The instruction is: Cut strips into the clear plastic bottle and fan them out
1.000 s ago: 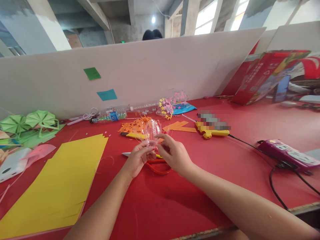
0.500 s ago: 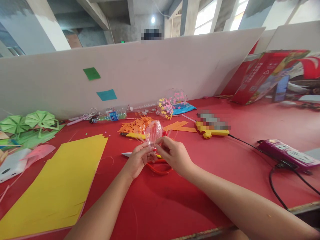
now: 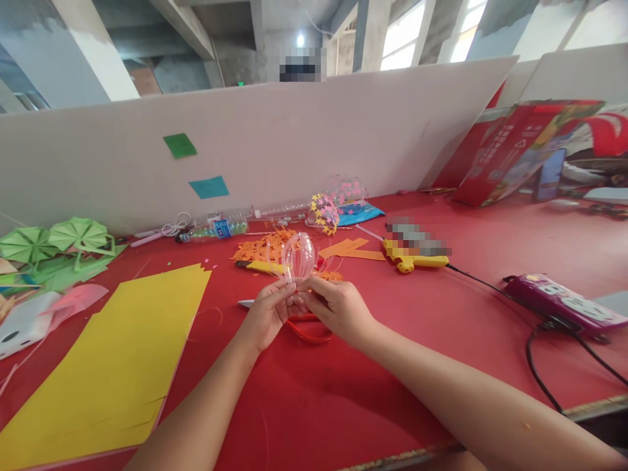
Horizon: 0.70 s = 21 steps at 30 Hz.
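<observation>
Two hands, one clear plastic shell

Both of our hands are up off the table and pinched together at the base of a clear plastic bulb [image 3: 297, 256], which stands upright just above the fingertips. Our left hand [image 3: 267, 315] has thumb and fingers closed on the bottom edge of it; our right hand [image 3: 335, 309] curls in from the other side, fingers closed on the same lower rim, the two hands touching. The bulb looks like thin, slit bottle plastic bowed outward into ribs, so we judge it very light and springy, easy to crush or kink if squeezed on the ribs, and a little slippery. The gathered base, where we hold it now, seems the sound place to grip.

Directly under the hands lies a red loop [image 3: 305, 329] on the red table [image 3: 441, 327], and a white blade-like tip [image 3: 245, 303] pokes out just left of the left hand. Just beyond the bulb sit orange paper scraps [image 3: 262, 247] and a yellow-handled cutter [image 3: 260, 267]. Further out past the hands lie a water bottle [image 3: 216, 230] and a star-covered ball [image 3: 324, 212]. Off to the right, a yellow glue gun [image 3: 417, 260] rests with its cable running to a purple power strip [image 3: 554, 302]. To the left, well apart, spreads a big yellow sheet [image 3: 122, 366], with green paper leaves [image 3: 59, 245] beyond it.
</observation>
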Each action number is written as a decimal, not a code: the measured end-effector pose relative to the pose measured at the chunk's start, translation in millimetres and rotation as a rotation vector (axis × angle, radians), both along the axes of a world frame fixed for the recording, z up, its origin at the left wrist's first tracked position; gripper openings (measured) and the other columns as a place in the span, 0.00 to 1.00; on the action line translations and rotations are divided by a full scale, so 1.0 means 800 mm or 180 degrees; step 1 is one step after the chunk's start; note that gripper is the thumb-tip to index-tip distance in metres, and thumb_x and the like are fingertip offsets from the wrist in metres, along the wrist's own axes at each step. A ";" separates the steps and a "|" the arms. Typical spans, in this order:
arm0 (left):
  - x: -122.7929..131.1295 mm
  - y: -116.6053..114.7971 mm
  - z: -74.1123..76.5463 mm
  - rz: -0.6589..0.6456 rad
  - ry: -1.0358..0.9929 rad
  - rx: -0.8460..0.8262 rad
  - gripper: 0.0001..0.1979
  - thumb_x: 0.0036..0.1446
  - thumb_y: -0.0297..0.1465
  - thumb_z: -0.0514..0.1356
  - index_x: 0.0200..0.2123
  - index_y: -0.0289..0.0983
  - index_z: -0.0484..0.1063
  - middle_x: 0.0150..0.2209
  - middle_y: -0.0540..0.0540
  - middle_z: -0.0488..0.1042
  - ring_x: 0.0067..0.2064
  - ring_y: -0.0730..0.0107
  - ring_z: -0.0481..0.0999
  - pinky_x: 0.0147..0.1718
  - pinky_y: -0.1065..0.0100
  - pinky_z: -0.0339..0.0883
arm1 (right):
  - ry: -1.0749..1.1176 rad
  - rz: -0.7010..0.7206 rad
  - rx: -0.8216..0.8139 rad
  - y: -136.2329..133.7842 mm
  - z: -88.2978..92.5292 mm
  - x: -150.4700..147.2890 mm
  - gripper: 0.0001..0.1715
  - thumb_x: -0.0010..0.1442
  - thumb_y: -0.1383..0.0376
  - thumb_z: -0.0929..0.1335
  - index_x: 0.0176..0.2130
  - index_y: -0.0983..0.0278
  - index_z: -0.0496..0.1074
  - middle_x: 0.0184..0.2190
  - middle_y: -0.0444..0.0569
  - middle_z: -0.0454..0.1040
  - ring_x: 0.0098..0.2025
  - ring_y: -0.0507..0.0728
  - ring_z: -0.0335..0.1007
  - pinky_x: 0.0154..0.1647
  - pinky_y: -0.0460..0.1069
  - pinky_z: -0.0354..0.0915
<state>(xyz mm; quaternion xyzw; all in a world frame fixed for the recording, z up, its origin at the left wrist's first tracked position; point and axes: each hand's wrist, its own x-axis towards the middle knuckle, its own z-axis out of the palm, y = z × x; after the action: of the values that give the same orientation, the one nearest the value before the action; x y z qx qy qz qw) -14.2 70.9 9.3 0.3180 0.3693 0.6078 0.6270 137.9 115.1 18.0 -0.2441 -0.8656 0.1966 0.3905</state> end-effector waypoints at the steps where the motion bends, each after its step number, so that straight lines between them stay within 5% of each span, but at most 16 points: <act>1: 0.000 0.000 0.001 0.0020 -0.0002 -0.0002 0.11 0.47 0.31 0.68 0.35 0.33 0.76 0.25 0.49 0.76 0.26 0.76 0.74 0.28 0.74 0.69 | 0.0017 -0.0023 0.0054 -0.001 0.000 0.000 0.11 0.60 0.68 0.61 0.37 0.63 0.73 0.19 0.43 0.72 0.17 0.48 0.60 0.22 0.41 0.55; 9: 0.001 0.001 0.004 0.0158 -0.0035 0.0069 0.11 0.43 0.28 0.68 0.34 0.33 0.76 0.30 0.50 0.77 0.28 0.78 0.74 0.29 0.76 0.68 | 0.0142 -0.0025 0.0626 -0.006 -0.002 0.000 0.13 0.63 0.67 0.60 0.41 0.65 0.73 0.20 0.44 0.73 0.18 0.49 0.61 0.22 0.42 0.56; 21: 0.000 0.001 0.004 0.0306 -0.0176 -0.0098 0.10 0.43 0.26 0.67 0.34 0.34 0.76 0.29 0.52 0.77 0.26 0.79 0.74 0.30 0.75 0.69 | 0.0143 -0.0276 0.0104 -0.004 0.003 0.002 0.16 0.62 0.65 0.61 0.47 0.66 0.71 0.18 0.41 0.68 0.18 0.49 0.60 0.23 0.42 0.57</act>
<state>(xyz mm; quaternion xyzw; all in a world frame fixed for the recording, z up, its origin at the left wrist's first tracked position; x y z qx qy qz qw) -14.5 72.1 12.2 0.2733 0.3759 0.6400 0.6119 139.4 111.6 20.5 -0.2705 -0.8483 0.1707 0.4219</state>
